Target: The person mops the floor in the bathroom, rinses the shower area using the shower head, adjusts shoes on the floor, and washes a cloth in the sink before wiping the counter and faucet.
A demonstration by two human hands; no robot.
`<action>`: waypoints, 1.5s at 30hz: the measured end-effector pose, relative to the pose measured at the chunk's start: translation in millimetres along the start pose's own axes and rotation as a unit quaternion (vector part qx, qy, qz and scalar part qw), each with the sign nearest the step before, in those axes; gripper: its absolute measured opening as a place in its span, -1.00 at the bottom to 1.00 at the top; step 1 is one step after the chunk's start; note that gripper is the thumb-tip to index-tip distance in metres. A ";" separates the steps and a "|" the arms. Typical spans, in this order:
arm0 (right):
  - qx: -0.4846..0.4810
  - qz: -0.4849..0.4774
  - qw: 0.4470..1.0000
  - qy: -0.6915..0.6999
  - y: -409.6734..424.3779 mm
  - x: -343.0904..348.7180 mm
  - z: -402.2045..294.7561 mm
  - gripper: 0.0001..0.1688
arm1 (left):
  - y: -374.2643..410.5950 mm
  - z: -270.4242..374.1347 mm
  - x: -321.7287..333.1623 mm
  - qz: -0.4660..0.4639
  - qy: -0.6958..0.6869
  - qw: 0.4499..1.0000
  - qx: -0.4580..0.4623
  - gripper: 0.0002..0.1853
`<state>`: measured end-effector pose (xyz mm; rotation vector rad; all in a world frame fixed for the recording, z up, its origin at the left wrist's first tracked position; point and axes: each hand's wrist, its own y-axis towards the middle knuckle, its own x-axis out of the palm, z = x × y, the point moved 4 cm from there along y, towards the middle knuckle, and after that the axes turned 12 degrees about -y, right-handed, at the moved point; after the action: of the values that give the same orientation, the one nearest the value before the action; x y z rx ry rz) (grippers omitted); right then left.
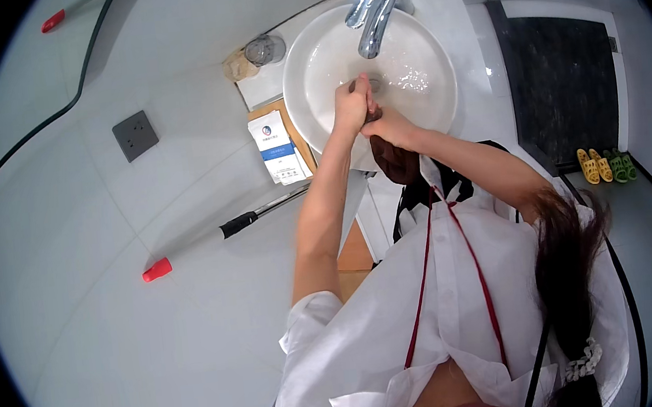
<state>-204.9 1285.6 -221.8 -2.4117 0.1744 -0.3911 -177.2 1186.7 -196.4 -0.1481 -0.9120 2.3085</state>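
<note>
Over the front part of a round white washbasin [297, 87], my left hand [351, 107] and my right hand [394, 127] both grip a dark brown cloth [394, 159]. The left hand is closed around its upper end, farther into the basin. My right hand holds it lower down, close beside the left. The bunched rest of the cloth hangs over the basin's near rim. Beyond the hands stands a chrome faucet [378, 22], its spout above the bowl. Wet, glinting patches show on the basin's inner surface, and the drain [374, 84] is partly visible beside my left fingers.
Left of the basin, white printed packets [276, 149] lie on a wooden tray [299, 141]. Glass tumblers [265, 49] stand behind them. A metal bar with a black grip [239, 224] juts out at left. Yellow slippers [594, 166] and green slippers [620, 165] are at right.
</note>
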 end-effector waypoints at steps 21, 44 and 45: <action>0.019 0.107 0.982 0.155 -97.7 -85.1 16.5 -0.72 | 33.5 -46.4 -3.7 0.085 0.461 0.835 0.287 -0.78; -0.188 0.175 0.954 0.152 -175.3 -129.4 -27.9 -0.21 | -106.7 3.0 143.6 -0.285 -0.395 0.869 -0.080 -0.46; -0.123 0.131 0.950 0.254 -180.7 -127.5 -18.9 -0.22 | -110.3 1.2 154.5 -0.282 -0.377 0.880 -0.056 -0.47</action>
<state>-327.6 1440.4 -120.6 -2.4315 0.8067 -0.9049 -241.1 1340.3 -105.0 0.9170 -1.2462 1.7358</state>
